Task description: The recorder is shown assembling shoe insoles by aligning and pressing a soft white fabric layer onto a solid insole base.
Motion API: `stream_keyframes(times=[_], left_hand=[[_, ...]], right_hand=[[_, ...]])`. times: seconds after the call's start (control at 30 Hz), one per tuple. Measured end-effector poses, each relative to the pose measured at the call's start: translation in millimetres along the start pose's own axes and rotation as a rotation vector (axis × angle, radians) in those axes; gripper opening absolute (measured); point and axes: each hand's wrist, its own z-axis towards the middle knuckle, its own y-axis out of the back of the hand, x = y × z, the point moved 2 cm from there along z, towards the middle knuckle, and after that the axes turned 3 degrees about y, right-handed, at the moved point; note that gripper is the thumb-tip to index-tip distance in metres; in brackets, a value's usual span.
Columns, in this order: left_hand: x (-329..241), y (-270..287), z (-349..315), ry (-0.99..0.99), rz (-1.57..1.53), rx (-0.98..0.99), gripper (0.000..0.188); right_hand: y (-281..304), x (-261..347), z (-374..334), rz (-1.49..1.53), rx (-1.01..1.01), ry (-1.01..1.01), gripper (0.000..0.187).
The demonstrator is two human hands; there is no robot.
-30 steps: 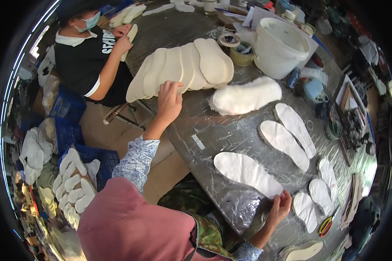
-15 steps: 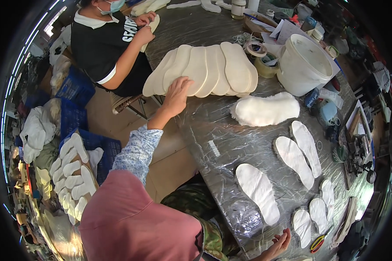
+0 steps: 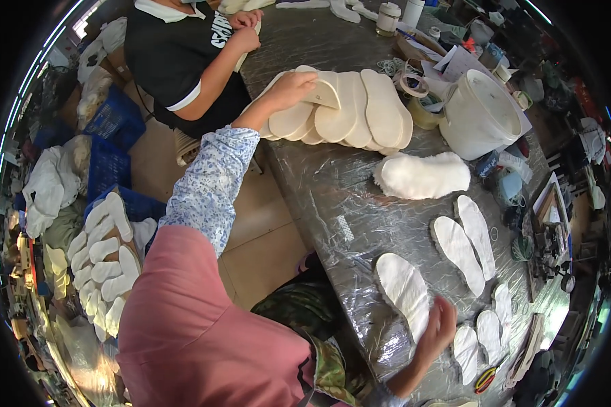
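Cream insoles (image 3: 375,102) lie overlapped like a fan across the far part of the table. My left hand (image 3: 293,88) is closed on one insole (image 3: 326,93) of that row, whose end bends up off the others. Near the front edge, a white furry-edged insole (image 3: 402,288) lies flat. Over its right side hovers my right hand (image 3: 438,331), fingers loosely apart and slightly blurred, holding nothing that I can see; whether it touches the insole I cannot tell.
A fluffy white insole (image 3: 424,175) lies below a white bucket (image 3: 482,115). More white insoles (image 3: 458,254) and yellow-red handled snips (image 3: 485,381) are at the right. At far left a person (image 3: 183,68) handles a pale piece. Blue crates (image 3: 108,166) stand on the floor.
My left hand has gone from resting on the fanned insoles to gripping one and raising its end. My right hand has moved up and over beside the flat white insole.
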Motion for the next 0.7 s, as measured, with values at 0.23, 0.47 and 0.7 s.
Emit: stream_keyframes(times=[0.23,0.47,0.7], left_hand=[[-27,2,13,-0.155,0.128,0.036,0.027],[-82,104,13,-0.177,-0.232,-1.206,0.016],[-158,62,-106,-0.537,-0.424,-1.061,0.024]], right_hand=[[-209,133,153,-0.193,0.285,0.839,0.061],[-289,101,182,-0.410,0.569,0.725,0.066],[-180,132,151,0.518,0.281,0.380,0.073]])
